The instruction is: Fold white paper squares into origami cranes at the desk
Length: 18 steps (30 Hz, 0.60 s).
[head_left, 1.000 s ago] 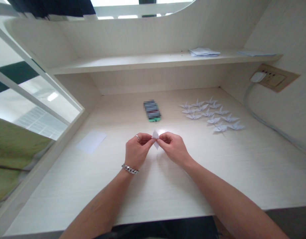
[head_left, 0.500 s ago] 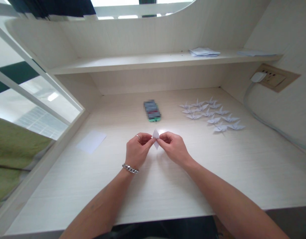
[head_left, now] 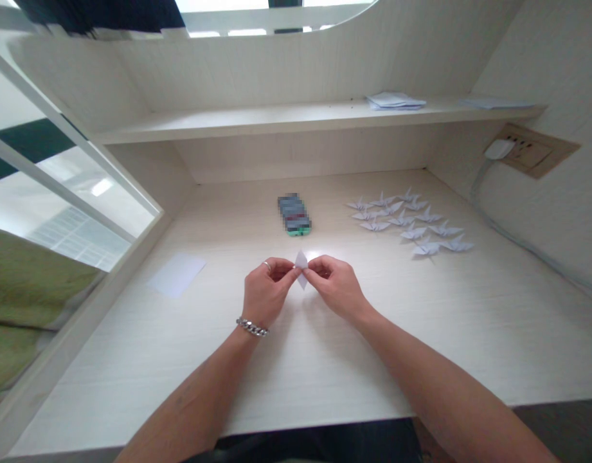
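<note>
A small piece of folded white paper (head_left: 302,260), diamond-shaped with pointed top and bottom, is held upright between my two hands over the desk. My left hand (head_left: 269,289), with a ring and a chain bracelet, pinches its left side between thumb and fingers. On the opposite side, my right hand (head_left: 338,284) pinches it the same way. The fingertips cover the paper's side edges. Just beyond the hands lies a phone (head_left: 294,214) with a blurred screen and a green edge.
Several folded paper cranes (head_left: 404,218) stand in rows at the right. A flat white paper sheet (head_left: 177,274) lies on the left. Stacked papers (head_left: 394,101) rest on the shelf (head_left: 257,123). A plug with a cable (head_left: 499,149) sits in the wall socket.
</note>
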Available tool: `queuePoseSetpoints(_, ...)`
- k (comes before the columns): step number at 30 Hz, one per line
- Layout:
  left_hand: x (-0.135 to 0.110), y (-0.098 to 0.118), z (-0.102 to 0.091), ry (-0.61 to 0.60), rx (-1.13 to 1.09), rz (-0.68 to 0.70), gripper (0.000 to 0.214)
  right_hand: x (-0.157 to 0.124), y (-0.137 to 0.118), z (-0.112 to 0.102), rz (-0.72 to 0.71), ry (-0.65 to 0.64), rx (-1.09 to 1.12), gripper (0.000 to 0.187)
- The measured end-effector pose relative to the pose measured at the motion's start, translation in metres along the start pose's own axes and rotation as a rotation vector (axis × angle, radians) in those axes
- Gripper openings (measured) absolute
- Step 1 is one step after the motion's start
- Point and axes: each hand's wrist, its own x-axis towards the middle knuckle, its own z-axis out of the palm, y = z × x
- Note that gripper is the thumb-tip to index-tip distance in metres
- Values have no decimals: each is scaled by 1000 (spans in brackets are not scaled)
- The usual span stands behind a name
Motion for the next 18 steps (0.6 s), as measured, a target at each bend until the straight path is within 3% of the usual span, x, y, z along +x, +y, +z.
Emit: queuePoseSetpoints(18, 0, -2, 0, -16, -27, -6, 26, 0, -1, 0, 4, 1, 5, 10)
